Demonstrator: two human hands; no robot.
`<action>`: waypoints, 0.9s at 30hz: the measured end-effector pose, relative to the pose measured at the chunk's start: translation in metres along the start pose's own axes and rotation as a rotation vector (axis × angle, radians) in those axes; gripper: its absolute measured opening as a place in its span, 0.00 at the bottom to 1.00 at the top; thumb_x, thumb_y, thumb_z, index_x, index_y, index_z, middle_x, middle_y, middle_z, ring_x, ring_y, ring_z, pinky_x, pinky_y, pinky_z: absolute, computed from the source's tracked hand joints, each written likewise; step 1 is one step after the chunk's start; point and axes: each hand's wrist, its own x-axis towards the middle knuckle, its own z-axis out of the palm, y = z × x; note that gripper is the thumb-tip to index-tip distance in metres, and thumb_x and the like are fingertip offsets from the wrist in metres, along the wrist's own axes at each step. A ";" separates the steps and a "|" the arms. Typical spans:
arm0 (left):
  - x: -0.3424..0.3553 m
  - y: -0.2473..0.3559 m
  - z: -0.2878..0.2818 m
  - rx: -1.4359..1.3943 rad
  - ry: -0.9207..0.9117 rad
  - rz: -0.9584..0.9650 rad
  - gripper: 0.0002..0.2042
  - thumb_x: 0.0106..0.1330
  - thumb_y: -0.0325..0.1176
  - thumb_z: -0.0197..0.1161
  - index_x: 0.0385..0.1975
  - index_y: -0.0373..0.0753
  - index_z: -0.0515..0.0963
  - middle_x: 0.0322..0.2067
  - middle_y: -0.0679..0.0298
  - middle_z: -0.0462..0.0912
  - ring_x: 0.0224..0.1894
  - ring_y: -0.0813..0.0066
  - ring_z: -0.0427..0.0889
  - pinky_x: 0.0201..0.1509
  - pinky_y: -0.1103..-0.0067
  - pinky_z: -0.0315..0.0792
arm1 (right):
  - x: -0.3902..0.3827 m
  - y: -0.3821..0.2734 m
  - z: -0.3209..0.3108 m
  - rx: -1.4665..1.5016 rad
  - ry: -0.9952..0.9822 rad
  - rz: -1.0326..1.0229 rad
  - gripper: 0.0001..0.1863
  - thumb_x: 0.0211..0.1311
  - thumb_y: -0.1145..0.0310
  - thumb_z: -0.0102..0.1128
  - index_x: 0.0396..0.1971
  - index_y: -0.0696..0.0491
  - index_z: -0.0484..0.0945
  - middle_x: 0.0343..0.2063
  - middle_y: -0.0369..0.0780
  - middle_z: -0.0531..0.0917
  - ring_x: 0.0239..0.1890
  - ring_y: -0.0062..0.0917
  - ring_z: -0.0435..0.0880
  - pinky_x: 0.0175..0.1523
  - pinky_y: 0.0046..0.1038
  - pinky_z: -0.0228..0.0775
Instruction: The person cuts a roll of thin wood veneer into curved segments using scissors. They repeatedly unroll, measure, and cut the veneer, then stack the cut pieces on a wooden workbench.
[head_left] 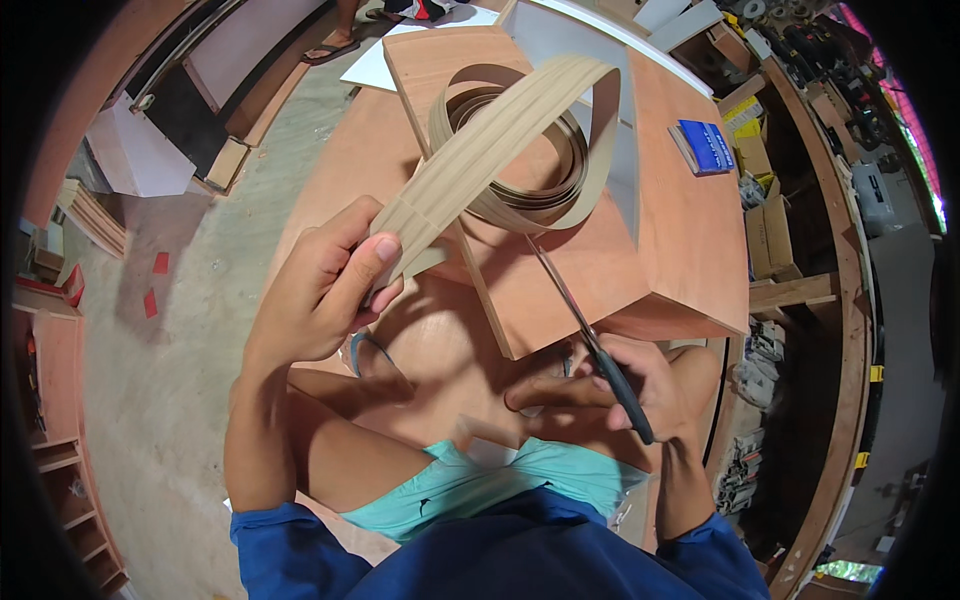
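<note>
Your left hand [335, 285] pinches the strip [500, 140], coiled beyond it; your right hand [655, 385] grips the scissors [622, 385]; seemingly preparatory; cutting would require bringing them together.

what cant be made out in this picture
Wood-grain strip: the part gripped, head view, hidden by the left hand.
Black-handled scissors: the handle loops, head view, seen nearly edge-on and partly covered by the right hand.
Other person: upper body, head view, cut off by the top edge.
Right-hand shelving: its depths, head view, lost in shadow.
</note>
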 end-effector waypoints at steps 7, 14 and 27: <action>-0.006 0.011 -0.003 -0.028 -0.049 0.024 0.13 0.82 0.39 0.50 0.38 0.36 0.70 0.18 0.72 0.69 0.17 0.90 0.64 0.17 0.88 0.57 | 0.042 -0.023 0.014 0.063 -0.181 0.093 0.42 0.42 0.28 0.77 0.29 0.58 0.76 0.19 0.31 0.70 0.23 0.17 0.69 0.28 0.24 0.60; -0.017 0.008 0.000 -0.006 -0.076 0.055 0.12 0.82 0.38 0.50 0.38 0.35 0.70 0.18 0.74 0.67 0.18 0.89 0.67 0.17 0.87 0.58 | 0.067 -0.038 0.015 0.043 -0.294 0.095 0.42 0.44 0.27 0.75 0.29 0.57 0.77 0.18 0.32 0.73 0.21 0.17 0.70 0.26 0.24 0.61; -0.025 0.005 -0.007 -0.034 -0.046 0.053 0.12 0.82 0.36 0.50 0.39 0.34 0.70 0.19 0.74 0.66 0.18 0.89 0.67 0.18 0.87 0.60 | 0.080 -0.049 0.025 0.026 -0.295 0.086 0.45 0.43 0.23 0.72 0.28 0.58 0.76 0.18 0.33 0.74 0.20 0.17 0.72 0.25 0.23 0.64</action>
